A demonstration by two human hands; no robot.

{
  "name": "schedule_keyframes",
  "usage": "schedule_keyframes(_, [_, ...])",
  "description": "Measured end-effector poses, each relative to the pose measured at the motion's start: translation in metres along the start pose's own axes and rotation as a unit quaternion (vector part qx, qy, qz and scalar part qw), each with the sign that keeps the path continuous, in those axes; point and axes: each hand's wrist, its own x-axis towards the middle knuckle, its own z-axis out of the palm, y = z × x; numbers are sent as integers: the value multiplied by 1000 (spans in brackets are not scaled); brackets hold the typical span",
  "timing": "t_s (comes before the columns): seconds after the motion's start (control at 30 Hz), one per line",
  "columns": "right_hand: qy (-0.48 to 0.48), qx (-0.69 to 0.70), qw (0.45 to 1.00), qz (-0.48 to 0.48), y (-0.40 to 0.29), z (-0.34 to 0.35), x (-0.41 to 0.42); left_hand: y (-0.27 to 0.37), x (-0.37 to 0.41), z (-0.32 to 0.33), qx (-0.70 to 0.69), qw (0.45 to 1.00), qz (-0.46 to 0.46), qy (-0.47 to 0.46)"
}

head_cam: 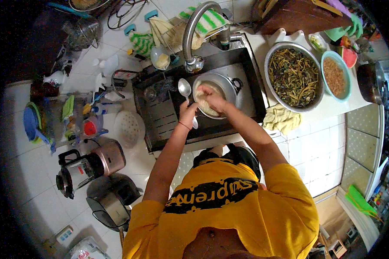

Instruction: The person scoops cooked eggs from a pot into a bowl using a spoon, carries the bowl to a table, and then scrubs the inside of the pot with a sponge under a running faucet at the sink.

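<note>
A metal pot (232, 94) with a black side handle sits in the dark kitchen sink (249, 64), partly tilted towards me, below the curved faucet (194, 61). My left hand (188, 111) is at the pot's left rim and grips metal spoons; one spoon's bowl (184, 87) points away from me, and another spoon end (195, 123) shows below the hand. My right hand (212, 98) reaches inside the pot, its fingers bent against a pale cloth or scrubber (206, 105). Whether the fingers are closed on that pale thing is unclear.
Right of the sink stand a large metal basin of dark greens and yellowish strips (294, 76), a turquoise bowl of brown food (335, 76) and a crumpled yellow cloth (282, 118). On the left are a perforated white lid or strainer (128, 129), a blender (94, 165) and another black appliance (111, 202).
</note>
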Motion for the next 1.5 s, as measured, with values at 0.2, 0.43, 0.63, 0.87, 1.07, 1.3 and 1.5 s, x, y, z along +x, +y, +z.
schedule_keyframes(0.2, [86, 128, 987, -40, -32, 5, 1, 25, -12, 11, -11, 997, -72, 14])
schedule_keyframes(0.43, [45, 55, 997, -36, -47, 0, -9, 24, -6, 3, 21, 997, -71, 1])
schedule_keyframes(0.63, [175, 171, 969, 30, -44, 13, -5, 19, -5, 5, 45, 998, 20, -38])
schedule_keyframes(0.87, [-275, -511, 808, -104, 9, -38, -33, 40, 4, -20, 79, 994, 62, 45])
schedule_keyframes(1.07, [-126, -847, 362, -370, -3, -80, 15, 43, -2, -18, 149, 985, -45, -76])
schedule_keyframes(1.3, [-208, -801, 558, -50, -34, -52, -37, 54, -2, -4, 58, 998, 33, 12])
schedule_keyframes(1.5, [-114, -217, 970, -10, -4, -20, -43, 30, -15, 22, -10, 999, 35, 24])
